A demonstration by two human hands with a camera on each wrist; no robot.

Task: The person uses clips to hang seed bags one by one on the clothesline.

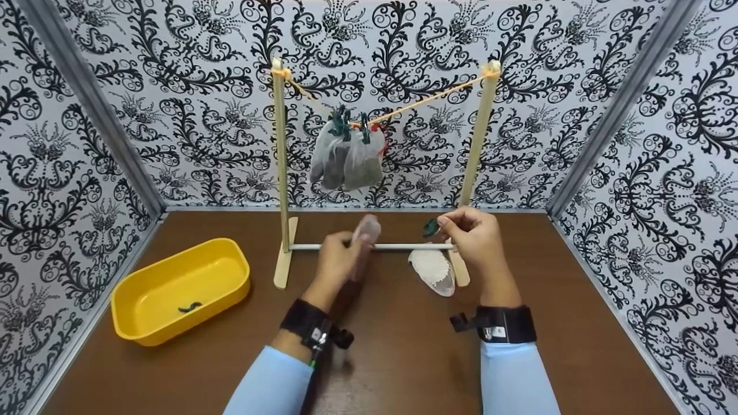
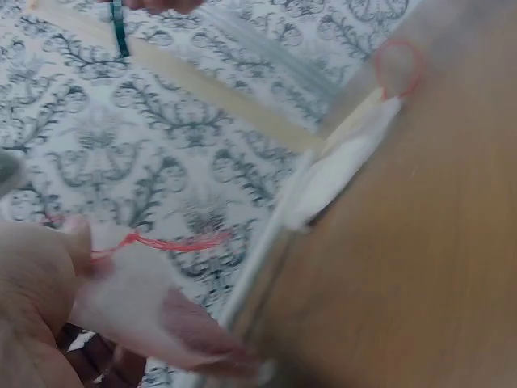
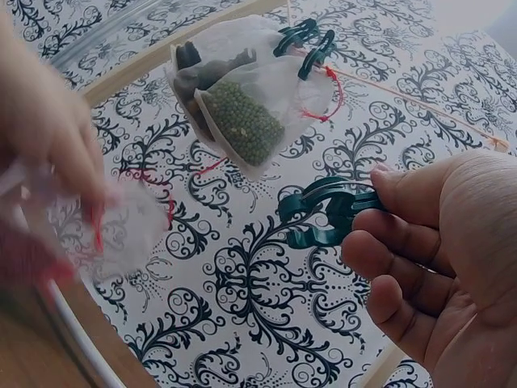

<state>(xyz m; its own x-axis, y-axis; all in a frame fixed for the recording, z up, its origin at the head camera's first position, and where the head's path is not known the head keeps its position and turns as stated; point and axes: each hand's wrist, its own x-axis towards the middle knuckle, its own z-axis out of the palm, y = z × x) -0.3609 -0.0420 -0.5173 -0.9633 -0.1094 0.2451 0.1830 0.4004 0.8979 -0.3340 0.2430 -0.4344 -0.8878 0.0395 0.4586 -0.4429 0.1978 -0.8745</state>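
My left hand [image 1: 339, 256] grips a small white mesh drawstring pouch [image 1: 368, 228] by its upper end, blurred in the wrist views; its red string and a reddish content show in the left wrist view. Between thumb and forefinger, my right hand [image 1: 475, 233] pinches a dark green plastic clip [image 3: 323, 212]. Ahead, mesh pouches hang from an orange cord [image 1: 435, 102] by green clips [image 3: 311, 50]; one pouch [image 3: 242, 121] holds green beans, another [image 1: 330, 158] something dark. A further pouch [image 1: 432, 270] with white contents lies on the table, near the rack's right foot.
The cord is strung between two wooden posts [image 1: 281, 161] joined low down by a white rod [image 1: 398, 246]. At left on the brown table [image 1: 398, 357] stands a yellow tub [image 1: 173, 268] with a dark clip [image 1: 189, 307] inside. Patterned panels [image 1: 663, 190] enclose the back and sides.
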